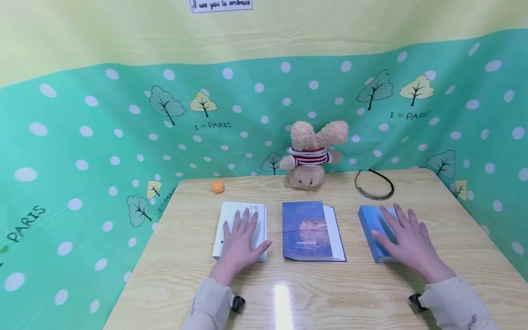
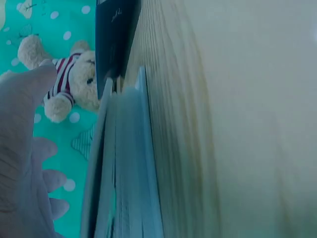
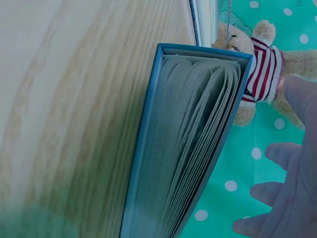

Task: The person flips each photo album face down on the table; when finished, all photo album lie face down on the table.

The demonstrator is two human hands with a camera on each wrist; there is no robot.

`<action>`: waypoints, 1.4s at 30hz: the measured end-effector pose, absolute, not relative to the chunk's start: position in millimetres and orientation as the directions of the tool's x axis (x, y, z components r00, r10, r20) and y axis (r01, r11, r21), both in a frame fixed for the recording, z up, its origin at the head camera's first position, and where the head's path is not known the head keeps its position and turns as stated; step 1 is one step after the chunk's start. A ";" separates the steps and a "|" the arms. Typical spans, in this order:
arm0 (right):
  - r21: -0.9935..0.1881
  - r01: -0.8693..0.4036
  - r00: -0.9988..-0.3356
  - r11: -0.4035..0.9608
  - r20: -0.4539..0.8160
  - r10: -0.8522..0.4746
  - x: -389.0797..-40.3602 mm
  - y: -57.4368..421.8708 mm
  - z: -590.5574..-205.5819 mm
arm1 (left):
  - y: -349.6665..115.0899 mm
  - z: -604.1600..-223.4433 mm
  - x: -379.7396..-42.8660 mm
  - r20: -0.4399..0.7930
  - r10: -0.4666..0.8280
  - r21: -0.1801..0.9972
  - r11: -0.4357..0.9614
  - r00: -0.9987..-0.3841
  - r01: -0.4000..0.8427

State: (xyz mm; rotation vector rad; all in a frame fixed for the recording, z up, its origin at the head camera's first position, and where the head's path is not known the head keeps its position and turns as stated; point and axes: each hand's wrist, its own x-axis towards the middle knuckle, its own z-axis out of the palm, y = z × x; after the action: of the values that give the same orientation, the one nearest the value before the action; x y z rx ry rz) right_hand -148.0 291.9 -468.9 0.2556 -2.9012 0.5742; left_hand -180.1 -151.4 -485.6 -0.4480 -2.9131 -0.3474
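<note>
My left hand (image 1: 240,243), fingers spread, is over a white photo album (image 1: 224,217) at the left of the table. In the left wrist view its fingers (image 2: 52,181) extend past the cover, and the page edges (image 2: 129,163) face the camera. My right hand (image 1: 412,243) has its fingers apart over a light blue photo album (image 1: 370,229) on the right. That album's loose pages (image 3: 193,124) show between its covers in the right wrist view, with the fingertips (image 3: 272,191) beyond the upper cover. Between the hands lies a dark blue photo album (image 1: 305,229), its cover shifted off the white pages.
A plush toy (image 1: 309,156) in a striped shirt stands upside down against the polka-dot cloth (image 1: 255,119) at the back. A black toothed headband (image 1: 374,196) lies to its right, and a small orange ball (image 1: 217,186) sits at the back left of the wooden table (image 1: 173,275).
</note>
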 end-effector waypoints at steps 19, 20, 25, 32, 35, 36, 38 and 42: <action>-0.398 -0.141 -0.987 0.906 0.129 -0.097 -142.2 310.0 -464.8 | -76.4 -465.5 -189.4 0.138 0.529 0.074 0.838 -0.837 0.541; -0.409 -0.139 -0.988 0.902 0.122 -0.097 -142.2 311.8 -465.3 | -70.9 -464.4 -189.5 0.137 0.545 0.058 0.829 -0.827 0.556; -0.449 -0.132 -0.989 0.884 0.120 -0.086 -139.3 319.9 -467.3 | -42.0 -456.3 -187.0 0.119 0.611 0.048 0.784 -0.783 0.619; -0.498 -0.094 -0.995 0.862 0.079 -0.063 -135.9 325.0 -467.7 | -3.0 -448.7 -185.3 0.082 0.658 0.136 0.736 -0.748 0.663; -0.522 -0.073 -0.997 0.850 0.055 -0.052 -135.3 326.1 -467.2 | 12.3 -444.9 -184.3 0.047 0.675 0.180 0.719 -0.736 0.671; -0.531 -0.067 -0.998 0.844 0.046 -0.051 -135.0 326.4 -467.1 | 17.2 -444.3 -184.1 0.034 0.680 0.203 0.713 -0.732 0.671; -0.537 -0.055 -0.998 0.842 0.033 -0.043 -134.7 327.3 -467.5 | 26.8 -443.3 -183.2 0.006 0.688 0.249 0.702 -0.726 0.667; -0.538 -0.032 -0.999 0.843 0.015 -0.029 -133.9 329.0 -469.3 | 45.3 -444.2 -182.1 -0.027 0.702 0.312 0.682 -0.711 0.662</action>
State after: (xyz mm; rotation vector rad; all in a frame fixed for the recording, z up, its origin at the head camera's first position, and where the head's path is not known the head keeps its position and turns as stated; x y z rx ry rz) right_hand -133.9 329.0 -469.3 0.0497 -3.0095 0.8781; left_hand -182.1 45.3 -444.2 -1.2286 -3.0119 -0.4651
